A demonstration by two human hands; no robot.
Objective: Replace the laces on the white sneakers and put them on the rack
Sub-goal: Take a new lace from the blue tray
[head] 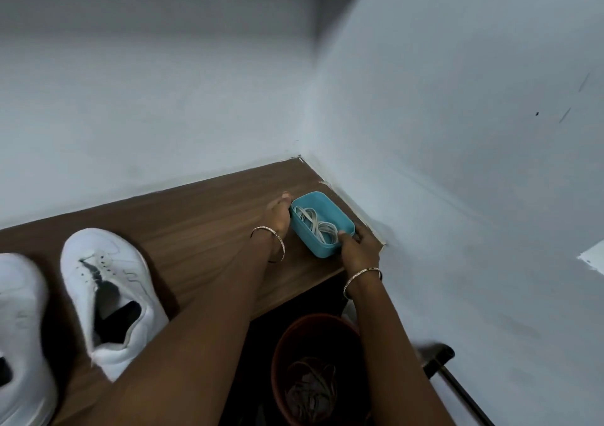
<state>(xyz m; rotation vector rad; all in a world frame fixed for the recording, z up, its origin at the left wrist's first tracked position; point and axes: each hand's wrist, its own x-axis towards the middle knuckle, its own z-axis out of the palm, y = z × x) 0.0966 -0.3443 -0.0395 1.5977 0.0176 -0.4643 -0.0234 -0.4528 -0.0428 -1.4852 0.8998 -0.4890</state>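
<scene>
Laces (315,224) lie in a teal box (318,250) on the desk (196,216); the left hand (277,213) and right hand (358,247) grasp its sides.

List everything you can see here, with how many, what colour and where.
sneakers: two, white, left part of the table, the far-left one cut off by the picture edge
box: one, blue, open, far right corner of the table
laces: a bundle, white, inside the box; count unclear
table: one, brown wood, against the walls
bucket: one, reddish brown, below the table's near edge
cords: a dark tangle, inside the bucket
handle: one, black, lower right by the wall
walls: two, pale grey, meeting behind the box
bangles: one thin metal one on each wrist
left hand: holds the box's left end
right hand: grips the box's near corner
</scene>
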